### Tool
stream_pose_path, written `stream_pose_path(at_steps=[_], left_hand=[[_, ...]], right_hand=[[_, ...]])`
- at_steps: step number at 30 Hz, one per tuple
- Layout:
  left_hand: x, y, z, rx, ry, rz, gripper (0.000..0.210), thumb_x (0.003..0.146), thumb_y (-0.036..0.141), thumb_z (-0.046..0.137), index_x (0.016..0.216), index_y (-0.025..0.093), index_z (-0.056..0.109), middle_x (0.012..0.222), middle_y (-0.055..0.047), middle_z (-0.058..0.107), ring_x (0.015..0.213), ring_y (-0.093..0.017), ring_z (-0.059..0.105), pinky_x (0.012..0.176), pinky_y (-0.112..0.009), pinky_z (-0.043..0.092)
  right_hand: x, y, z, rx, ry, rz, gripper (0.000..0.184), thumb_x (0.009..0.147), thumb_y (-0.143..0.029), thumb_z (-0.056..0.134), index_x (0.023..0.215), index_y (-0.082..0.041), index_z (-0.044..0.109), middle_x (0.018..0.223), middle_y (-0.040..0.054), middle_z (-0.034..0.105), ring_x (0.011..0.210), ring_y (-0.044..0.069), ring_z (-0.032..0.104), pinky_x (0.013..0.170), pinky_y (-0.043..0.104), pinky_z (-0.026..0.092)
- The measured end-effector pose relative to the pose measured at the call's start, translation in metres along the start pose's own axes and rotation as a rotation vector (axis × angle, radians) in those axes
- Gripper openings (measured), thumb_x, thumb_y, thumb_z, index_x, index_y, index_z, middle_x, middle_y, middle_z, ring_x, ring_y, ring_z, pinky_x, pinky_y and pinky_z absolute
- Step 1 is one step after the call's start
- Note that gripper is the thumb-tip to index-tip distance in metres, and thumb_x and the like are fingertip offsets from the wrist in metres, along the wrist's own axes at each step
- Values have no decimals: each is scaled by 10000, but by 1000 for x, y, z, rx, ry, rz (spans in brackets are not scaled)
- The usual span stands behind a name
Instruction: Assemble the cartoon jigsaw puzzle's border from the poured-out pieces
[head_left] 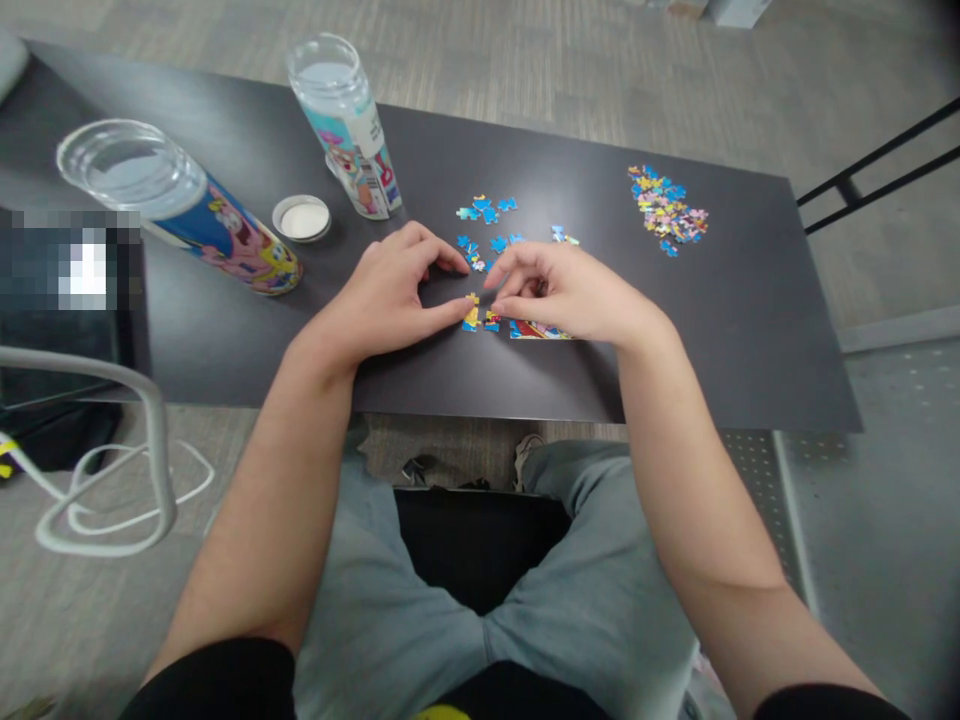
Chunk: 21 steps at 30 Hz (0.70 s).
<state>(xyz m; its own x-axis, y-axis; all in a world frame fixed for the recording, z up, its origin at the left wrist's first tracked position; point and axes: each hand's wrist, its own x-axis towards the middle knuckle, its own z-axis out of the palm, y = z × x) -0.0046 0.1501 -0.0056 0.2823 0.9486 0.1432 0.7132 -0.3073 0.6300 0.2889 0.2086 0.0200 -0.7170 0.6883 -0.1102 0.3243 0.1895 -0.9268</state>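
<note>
My left hand [401, 290] rests on the dark table with thumb and index finger apart, its thumb tip on a yellow-and-blue jigsaw piece [471, 322]. Just right of that, a small red, yellow and blue jigsaw piece [492, 322] lies at the thumb tip of my right hand [562, 290]. That hand's thumb and index finger are spread, with the other fingers curled in. A joined puzzle section [536, 331] with a straight lower edge lies partly hidden beneath it. Loose blue pieces [487, 210] are scattered beyond my hands.
A heap of mixed puzzle pieces [667, 208] lies at the table's right. Two clear cartoon-printed canisters, one nearer [232, 230] and one farther [356, 140], stand at the left, with a round lid [301, 218] between them. A grey tube frame [157, 450] stands at lower left.
</note>
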Motion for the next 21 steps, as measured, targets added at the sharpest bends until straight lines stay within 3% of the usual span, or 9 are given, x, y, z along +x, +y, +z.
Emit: stream_pose_path(at_steps=[6,13,16,21], left_hand=[[0,2,0,-2,3,15,514,984,587,957,1381,268,889,1473,-122,816,1311,-384,754,1203,-532,552],[0,3,0,19,1,0,496,987,558,955,1392,282,883,1459,-113,828,1332,-388,751,1222,-545,557],[-1,8,1,22,7,-23,515,1001,572,961,1407,272,862,1479,-121,821,1325,-387,754,1223,-550,559],[0,17,4,90,7,-73,651,951,630,1034,1449,264,831,1523,-128,796,1366,-416,740,1280,-588,519]], right_hand=[[5,0,9,-43,3,-6,276,980,-317,1032,1164,-284,829,933,-5,893,808,209,760,735,347,563],[6,0,10,-120,49,-49,258,992,-339,1027,1156,-282,836,952,-2,865,843,214,753,799,364,579],[1,2,-7,-178,156,-85,280,1013,-427,1046,1161,-289,853,994,17,852,876,229,731,826,385,595],[-13,24,-66,-230,499,-125,348,1090,-630,979,1186,-322,851,1024,54,768,972,279,730,857,431,619]])
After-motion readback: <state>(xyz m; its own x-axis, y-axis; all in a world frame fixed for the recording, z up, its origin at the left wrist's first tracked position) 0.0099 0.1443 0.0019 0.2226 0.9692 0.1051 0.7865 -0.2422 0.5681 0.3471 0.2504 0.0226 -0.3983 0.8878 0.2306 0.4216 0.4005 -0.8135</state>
